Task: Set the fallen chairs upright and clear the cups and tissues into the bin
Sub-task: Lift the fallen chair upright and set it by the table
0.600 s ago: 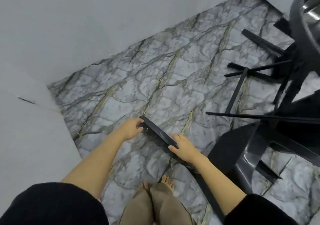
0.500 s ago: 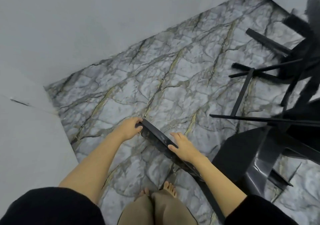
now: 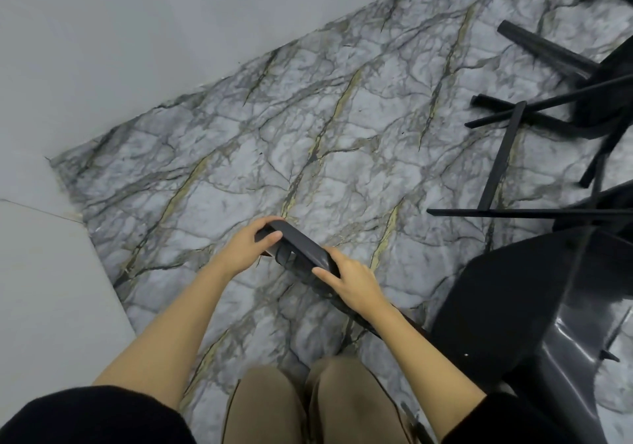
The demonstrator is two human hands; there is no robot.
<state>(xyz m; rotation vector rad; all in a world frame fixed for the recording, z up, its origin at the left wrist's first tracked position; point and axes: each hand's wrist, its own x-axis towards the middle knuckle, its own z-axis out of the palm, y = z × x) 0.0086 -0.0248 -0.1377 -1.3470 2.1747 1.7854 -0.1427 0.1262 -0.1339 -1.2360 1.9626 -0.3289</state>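
A black chair [image 3: 534, 310] lies tipped on the marble floor at the right, its thin legs [image 3: 500, 166] pointing up and left. Its backrest top edge [image 3: 301, 243] runs between my hands, lifted off the floor. My left hand [image 3: 251, 246] wraps around the far end of that edge. My right hand [image 3: 352, 282] grips the same edge closer to the seat. No cups, tissues or bin are in view.
More black chair legs [image 3: 548, 49] and dark furniture crowd the upper right. A grey wall [image 3: 137, 49] runs along the left and back, with a corner jutting out at the lower left. My knees [image 3: 308, 406] are just below the hands.
Both hands have closed more firmly around the backrest edge and raised it slightly toward me. The view has shifted closer, hiding my feet behind my knees.
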